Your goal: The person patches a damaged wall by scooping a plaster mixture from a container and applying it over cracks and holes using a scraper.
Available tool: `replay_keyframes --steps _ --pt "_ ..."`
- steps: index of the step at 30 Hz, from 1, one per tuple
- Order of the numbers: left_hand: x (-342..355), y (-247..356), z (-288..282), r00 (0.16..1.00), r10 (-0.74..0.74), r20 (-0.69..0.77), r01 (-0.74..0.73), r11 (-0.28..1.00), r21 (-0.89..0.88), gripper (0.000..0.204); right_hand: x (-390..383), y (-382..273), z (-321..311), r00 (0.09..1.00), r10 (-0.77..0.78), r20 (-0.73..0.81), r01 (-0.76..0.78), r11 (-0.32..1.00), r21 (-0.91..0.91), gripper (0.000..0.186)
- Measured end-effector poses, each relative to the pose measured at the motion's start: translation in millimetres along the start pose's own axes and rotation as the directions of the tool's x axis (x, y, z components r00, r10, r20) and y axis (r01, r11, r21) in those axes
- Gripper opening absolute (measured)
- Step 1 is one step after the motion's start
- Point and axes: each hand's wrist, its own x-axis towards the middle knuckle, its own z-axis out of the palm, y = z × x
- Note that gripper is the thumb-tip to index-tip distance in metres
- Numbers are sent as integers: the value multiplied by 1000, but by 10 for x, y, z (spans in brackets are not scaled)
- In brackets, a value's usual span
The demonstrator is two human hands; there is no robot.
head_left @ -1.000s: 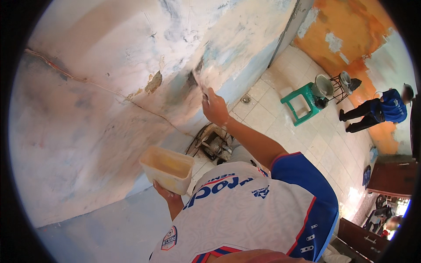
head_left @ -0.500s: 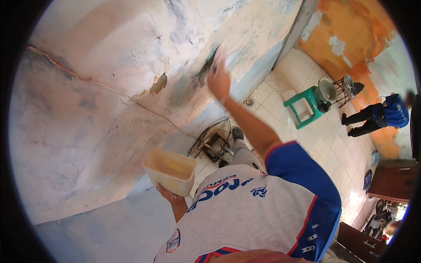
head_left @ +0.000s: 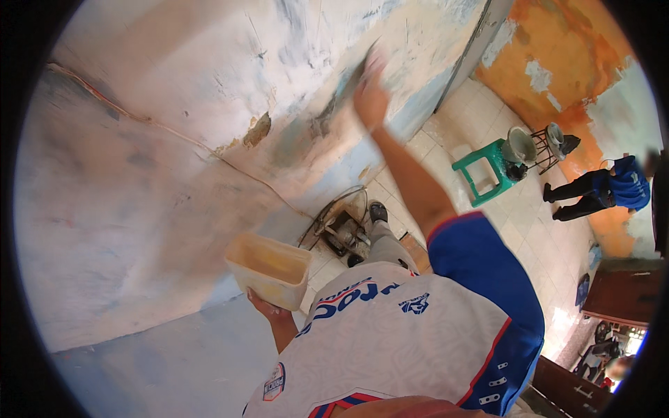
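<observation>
My left hand [head_left: 263,304] is closed on the underside of a cream plastic tub [head_left: 279,280]. The tub is tilted, its mouth facing the wall, with yellowish stains inside. My right arm reaches up to the patchy white and blue wall [head_left: 174,160], and my right hand [head_left: 371,97] is at its surface. The fingers of that hand are smeared by motion. A thin dark edge runs along them; I cannot make out whether it is a tool or a shadow. Dark grey streaks and smears mark the wall just below the hand.
A cable [head_left: 167,128] runs across the wall past a chipped hole [head_left: 258,129]. On the tiled floor, by my feet, stands a dirty box [head_left: 345,233] with cables. Farther right are a green stool [head_left: 481,174], a bucket [head_left: 519,145] and another person in blue [head_left: 627,184].
My right hand has swept up along the wall and a little to the right. My left hand and the tub have hardly moved.
</observation>
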Motion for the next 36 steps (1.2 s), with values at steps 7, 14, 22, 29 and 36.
replay_keyframes --steps 7,14,22,29,36 --pt "-97 106 151 980 150 129 -181 943 279 60 -1253 -428 -801 937 172 304 -213 971 108 40" --pt "32 60 23 999 -8 35 9 1000 -27 61 895 283 -429 978 98 -184 -102 995 -13 29" --pt "129 36 123 991 49 122 -41 997 -72 63 -1042 -137 -510 984 -26 -175 34 998 46 25" --pt "102 -57 27 990 -14 137 23 998 -65 62 1059 501 -501 949 186 -254 -170 982 85 20" --pt "-45 -54 154 997 11 75 -12 1000 21 66 -1881 -461 -342 939 -331 93 280 894 350 27"
